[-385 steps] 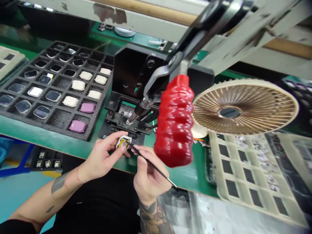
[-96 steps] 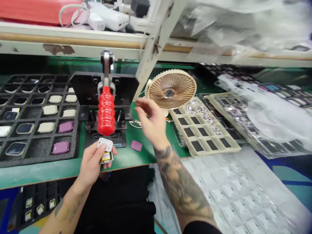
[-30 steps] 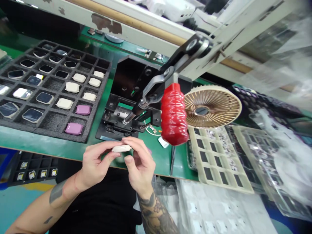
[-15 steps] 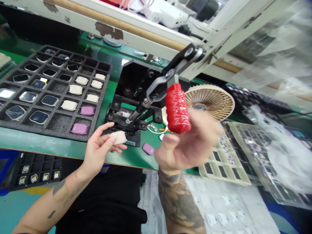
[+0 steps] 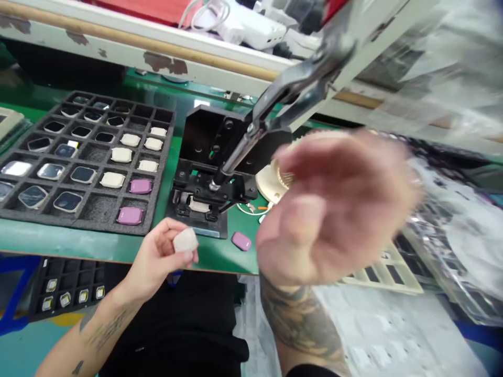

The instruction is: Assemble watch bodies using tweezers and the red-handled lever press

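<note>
My left hand pinches a small off-white block between thumb and fingers, just in front of the black hand press. A beige watch case lies in the press fixture, under the slanting steel plunger rod. The press's red handle is raised and partly cut off at the top edge. My right hand, smeared by motion, is off the handle with its fingers and thumb apart and nothing in them. On the green bench a purple watch case lies between my hands.
At left a dark foam tray holds watch screens plus beige and purple cases. Behind my right hand stands a cream fan. A cream compartment tray and plastic-wrapped trays fill the right. Another black tray sits below the bench edge.
The red handle has swung up and my right hand has come away from it. My left hand has drawn back slightly from the fixture, uncovering the beige case there.
</note>
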Tool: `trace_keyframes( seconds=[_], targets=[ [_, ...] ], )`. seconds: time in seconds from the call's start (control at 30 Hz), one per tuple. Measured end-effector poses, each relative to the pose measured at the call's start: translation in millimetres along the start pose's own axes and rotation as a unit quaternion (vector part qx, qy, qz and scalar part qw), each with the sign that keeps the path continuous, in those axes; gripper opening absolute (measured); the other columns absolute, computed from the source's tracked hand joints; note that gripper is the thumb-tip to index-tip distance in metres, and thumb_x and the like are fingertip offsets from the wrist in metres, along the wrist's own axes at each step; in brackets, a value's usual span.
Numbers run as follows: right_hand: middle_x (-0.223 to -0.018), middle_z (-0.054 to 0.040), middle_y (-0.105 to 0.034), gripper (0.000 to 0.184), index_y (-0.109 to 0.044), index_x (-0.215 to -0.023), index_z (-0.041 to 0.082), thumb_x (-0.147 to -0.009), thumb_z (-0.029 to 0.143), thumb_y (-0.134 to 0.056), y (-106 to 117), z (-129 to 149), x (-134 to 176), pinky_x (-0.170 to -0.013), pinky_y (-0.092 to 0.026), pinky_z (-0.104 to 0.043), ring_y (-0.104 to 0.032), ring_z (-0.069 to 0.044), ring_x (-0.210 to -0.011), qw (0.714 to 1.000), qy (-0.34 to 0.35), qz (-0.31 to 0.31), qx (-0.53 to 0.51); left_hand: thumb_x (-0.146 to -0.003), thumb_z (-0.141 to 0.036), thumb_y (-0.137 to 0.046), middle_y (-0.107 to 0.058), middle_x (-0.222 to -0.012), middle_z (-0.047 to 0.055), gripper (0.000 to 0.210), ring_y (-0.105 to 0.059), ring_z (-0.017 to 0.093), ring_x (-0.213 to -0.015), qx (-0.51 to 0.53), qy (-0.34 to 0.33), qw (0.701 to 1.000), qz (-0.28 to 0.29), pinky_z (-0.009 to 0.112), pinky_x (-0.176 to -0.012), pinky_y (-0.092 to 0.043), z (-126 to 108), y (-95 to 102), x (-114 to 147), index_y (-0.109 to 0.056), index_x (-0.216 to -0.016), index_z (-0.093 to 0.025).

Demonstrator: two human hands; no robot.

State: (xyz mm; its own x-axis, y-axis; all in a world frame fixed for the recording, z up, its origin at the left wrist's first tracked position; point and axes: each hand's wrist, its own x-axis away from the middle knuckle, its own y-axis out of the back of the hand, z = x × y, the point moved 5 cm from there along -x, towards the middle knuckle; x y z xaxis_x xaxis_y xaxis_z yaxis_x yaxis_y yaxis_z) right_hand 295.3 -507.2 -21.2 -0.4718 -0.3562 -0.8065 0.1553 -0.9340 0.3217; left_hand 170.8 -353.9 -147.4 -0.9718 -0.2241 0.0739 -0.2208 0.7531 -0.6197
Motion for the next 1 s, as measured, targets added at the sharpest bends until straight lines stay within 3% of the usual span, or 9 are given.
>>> trace_keyframes(
  seconds=[0.1,0.23,0.37,0.47,0.57,0.7,0.87,0.93,1.0],
  targets=[
    [-0.104,-0.002,-0.08,0.031,-0.074,-0.136,0.024,-0.111,0.012,-0.062,-14.8,2.1,39.6,-0.086,-0.069,-0.037,-0.079,-0.019,-0.093,0.999,0.009,-0.001,-0.039,-0.099,-0.03,-0.092,-0.088,-0.122,0.012,0.037,-0.087,0.022,-0.094,-0.027,-0.026,0.998,0.042,0.027,-0.077,-0.07,-19.7,7.0,23.7,-0.072,-0.129,-0.023],
    [-0.131,-0.0148,-0.08,0.042,-0.07,-0.147,0.02,-0.109,0.007,-0.058,-52.0,-27.3,82.0,-0.105,-0.068,-0.051,-0.077,-0.031,-0.123,0.972,-0.037,0.179,0.149,-0.106,-0.027,-0.083,-0.082,-0.142,0.012,0.037,-0.085,0.025,-0.112,-0.25,-0.127,0.96,-0.006,0.033,-0.094,-0.07,-46.6,19.9,31.0,-0.072,-0.141,-0.03],
    [-0.154,-0.0246,-0.069,0.06,-0.058,-0.164,0.014,-0.106,0.003,-0.046,-75.7,-55.7,88.5,-0.116,-0.062,-0.062,-0.068,-0.039,-0.14,0.912,-0.024,0.285,0.293,-0.107,-0.026,-0.081,-0.078,-0.133,0.014,0.031,-0.077,0.031,-0.123,-0.586,-0.259,0.765,-0.069,0.045,-0.106,-0.063,-62.4,13.0,13.7,-0.077,-0.137,-0.022],
    [-0.149,-0.0237,-0.071,0.054,-0.061,-0.159,0.014,-0.108,0.004,-0.045,-79.0,-57.9,83.3,-0.115,-0.063,-0.061,-0.07,-0.038,-0.135,0.916,-0.032,0.276,0.291,-0.113,-0.027,-0.07,-0.078,-0.128,0.017,0.031,-0.077,0.035,-0.114,-0.745,-0.292,0.593,-0.093,0.049,-0.094,-0.061,-57.6,1.8,3.5,-0.074,-0.141,-0.013],
    [-0.143,-0.0194,-0.073,0.043,-0.063,-0.154,0.018,-0.114,0.012,-0.049,-64.6,-45.0,86.7,-0.114,-0.065,-0.056,-0.071,-0.034,-0.135,0.945,-0.078,0.215,0.232,-0.114,-0.022,-0.066,-0.082,-0.133,0.015,0.033,-0.081,0.029,-0.099,-0.801,-0.296,0.513,-0.09,0.044,-0.077,-0.058,-46.8,-10.1,-4.1,-0.071,-0.145,-0.013],
    [-0.148,-0.0149,-0.071,0.048,-0.059,-0.161,0.024,-0.114,0.012,-0.054,-38.7,-21.4,104.1,-0.116,-0.066,-0.047,-0.071,-0.027,-0.139,0.969,-0.134,0.139,0.154,-0.111,-0.013,-0.064,-0.082,-0.14,0.012,0.029,-0.08,0.022,-0.077,-0.827,-0.254,0.499,-0.04,0.039,-0.065,-0.058,-30.9,-28.3,-32.0,-0.077,-0.136,-0.018],
    [-0.145,-0.0141,-0.074,0.047,-0.063,-0.158,0.023,-0.113,0.011,-0.057,-20.1,-15.5,108.2,-0.111,-0.069,-0.046,-0.074,-0.027,-0.136,0.975,-0.141,0.118,0.127,-0.108,-0.009,-0.061,-0.085,-0.127,0.015,0.031,-0.085,0.028,-0.082,-0.831,-0.148,0.535,0.038,0.039,-0.071,-0.064,-19.0,-35.5,-60.0,-0.08,-0.131,-0.017],
    [-0.146,-0.0148,-0.074,0.052,-0.062,-0.16,0.023,-0.11,0.008,-0.058,-14.4,-16.3,101.8,-0.111,-0.069,-0.048,-0.074,-0.028,-0.138,0.979,-0.118,0.102,0.128,-0.108,-0.009,-0.06,-0.08,-0.145,0.019,0.038,-0.086,0.029,-0.088,-0.801,-0.15,0.579,0.042,0.041,-0.076,-0.067,-22.4,-33.0,-51.3,-0.076,-0.142,-0.017],
    [-0.147,-0.0159,-0.073,0.059,-0.06,-0.163,0.022,-0.107,0.004,-0.06,-13.7,-12.3,94.2,-0.111,-0.069,-0.05,-0.073,-0.029,-0.14,0.985,-0.067,0.092,0.127,-0.109,-0.018,-0.068,-0.072,-0.16,0.019,0.044,-0.086,0.026,-0.092,-0.701,-0.165,0.692,0.05,0.039,-0.08,-0.069,-27.3,-31.1,-34.1,-0.07,-0.153,-0.019]
  ],
)
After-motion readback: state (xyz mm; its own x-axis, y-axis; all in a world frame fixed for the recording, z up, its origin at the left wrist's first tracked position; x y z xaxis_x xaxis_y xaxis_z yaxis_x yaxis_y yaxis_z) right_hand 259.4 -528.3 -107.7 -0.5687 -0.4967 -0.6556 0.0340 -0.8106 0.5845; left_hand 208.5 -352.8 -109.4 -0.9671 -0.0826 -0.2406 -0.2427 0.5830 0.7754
